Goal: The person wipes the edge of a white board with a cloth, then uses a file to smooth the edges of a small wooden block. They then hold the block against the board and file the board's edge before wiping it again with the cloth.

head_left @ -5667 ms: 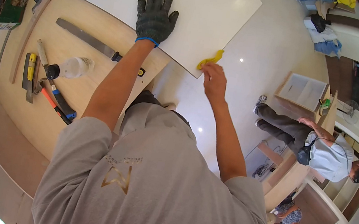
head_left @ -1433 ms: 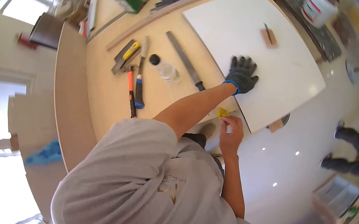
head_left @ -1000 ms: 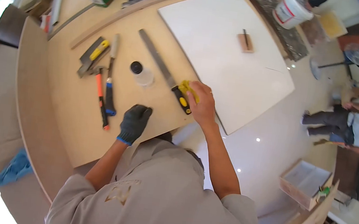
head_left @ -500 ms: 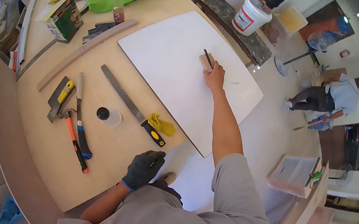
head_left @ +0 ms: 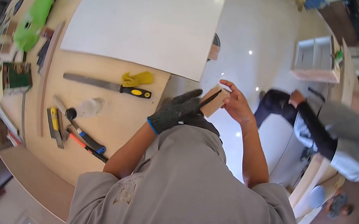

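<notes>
In front of my body, my right hand (head_left: 238, 103), bare, grips a small flat wooden block (head_left: 212, 109) between thumb and fingers. A thin black strip (head_left: 213, 97) lies slantwise across the block. My left hand (head_left: 175, 111) wears a dark glove with a blue cuff. Its fingers stretch toward the block's left edge, close to the strip's lower end; whether they grip it is hidden. Beyond both hands, a large white panel (head_left: 142, 19) rests on the wooden worktable (head_left: 93, 134).
On the table lie a long file (head_left: 105, 84), a yellow cloth (head_left: 138, 78), a clear bottle (head_left: 90, 107), a hammer (head_left: 85, 144), a scraper (head_left: 55, 126) and a green bag (head_left: 36, 18). A person in dark sleeves (head_left: 319, 127) stands close at my right, with a drawer box (head_left: 317, 76) beyond.
My right hand has brought the block and strip from the white panel back to my body. My gloved left hand has moved right to meet them. Another person now stands at my right.
</notes>
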